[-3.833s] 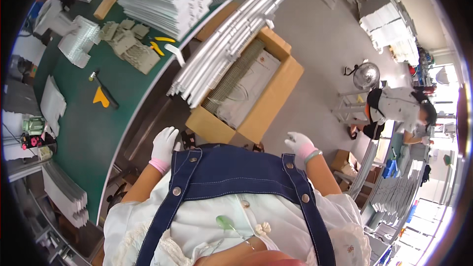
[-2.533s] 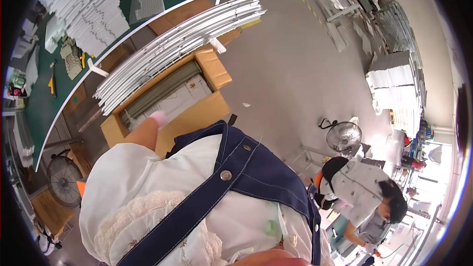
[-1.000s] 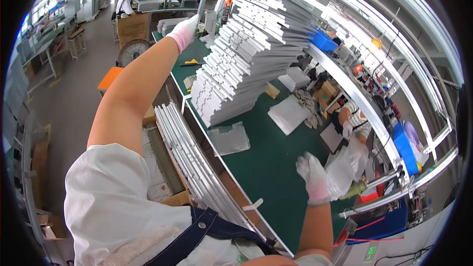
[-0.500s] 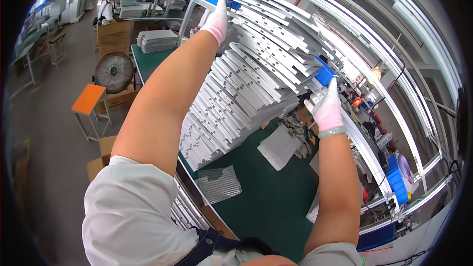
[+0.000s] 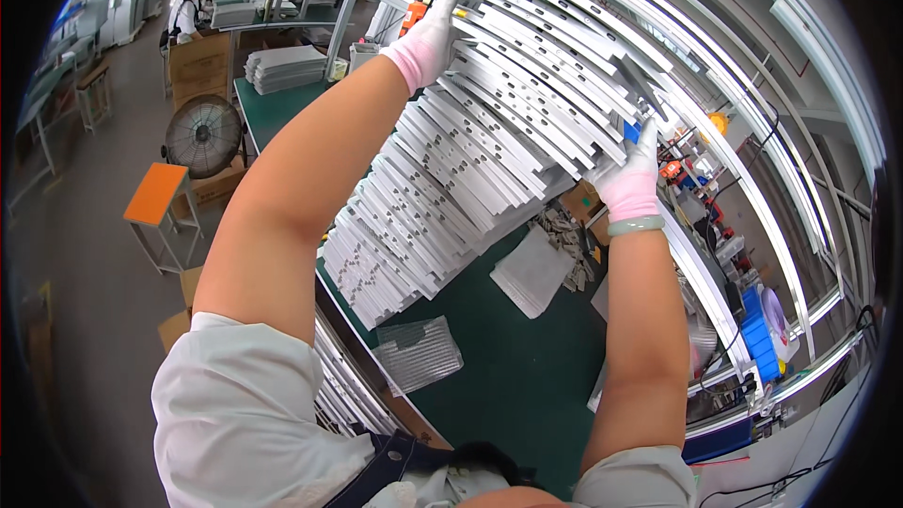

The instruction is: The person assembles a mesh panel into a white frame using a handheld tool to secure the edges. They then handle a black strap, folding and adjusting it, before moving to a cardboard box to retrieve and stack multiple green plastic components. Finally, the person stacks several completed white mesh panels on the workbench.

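Note:
A tall, leaning stack of white metal panels (image 5: 442, 216), with slots and holes along their edges, rises from the green-topped table. The upper panels (image 5: 536, 66) are held between my two hands. My left hand (image 5: 433, 45), in a white glove with a pink cuff, is closed on their left end, thumb upward. At the right end, my right hand (image 5: 632, 172), gloved alike, grips with its thumb raised; its fingers are partly hidden under the panels. A pale bangle circles my right wrist.
A bubble-wrap sheet (image 5: 419, 356) and white foam sheets (image 5: 533, 271) lie on the green table (image 5: 499, 386). Metal shelf rails run along the right, with blue bins (image 5: 758, 334). Left are a black fan (image 5: 203, 135), an orange-topped stool (image 5: 157, 193) and a seated person (image 5: 191, 5).
My right hand has moved slightly right and its spread fingers have closed in on the panels. My left hand has shifted a little right and down. The upper panels sit apart from earlier positions.

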A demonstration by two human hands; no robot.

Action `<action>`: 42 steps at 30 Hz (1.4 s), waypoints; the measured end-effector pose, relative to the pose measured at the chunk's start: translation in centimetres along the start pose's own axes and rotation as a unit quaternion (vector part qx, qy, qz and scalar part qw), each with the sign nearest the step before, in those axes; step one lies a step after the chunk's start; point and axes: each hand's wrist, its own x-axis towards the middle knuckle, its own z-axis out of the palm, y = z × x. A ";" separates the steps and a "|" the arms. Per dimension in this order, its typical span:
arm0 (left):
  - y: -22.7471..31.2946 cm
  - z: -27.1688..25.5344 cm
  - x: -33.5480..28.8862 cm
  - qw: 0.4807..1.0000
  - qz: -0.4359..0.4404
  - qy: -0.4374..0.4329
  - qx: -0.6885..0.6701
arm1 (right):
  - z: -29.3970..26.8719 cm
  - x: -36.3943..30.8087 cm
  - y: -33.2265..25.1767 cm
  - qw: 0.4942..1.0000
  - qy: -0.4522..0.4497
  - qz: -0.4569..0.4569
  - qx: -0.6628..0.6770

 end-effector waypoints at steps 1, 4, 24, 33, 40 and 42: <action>0.1 0.1 -0.2 0.999 0.006 0.033 -0.009 | -0.1 0.5 0.1 1.000 0.003 -0.010 -0.012; 0.1 4.5 -2.3 0.988 -0.011 0.149 -0.041 | -1.2 0.9 -0.1 0.997 0.047 -0.058 -0.032; 4.0 8.6 -5.9 0.991 -0.084 0.041 -0.098 | -0.4 -4.6 -2.2 0.969 0.086 -0.206 -0.103; 2.3 7.3 -2.2 0.986 -0.167 0.000 0.004 | -2.8 -4.3 -2.4 0.997 0.036 -0.066 -0.029; 1.6 4.9 -1.3 0.965 -0.241 0.015 0.102 | -3.9 -3.1 -1.1 0.986 0.147 0.075 -0.005; 1.2 5.5 -1.6 0.967 -0.221 0.013 0.126 | -5.2 -2.5 -1.1 0.987 0.144 0.067 0.008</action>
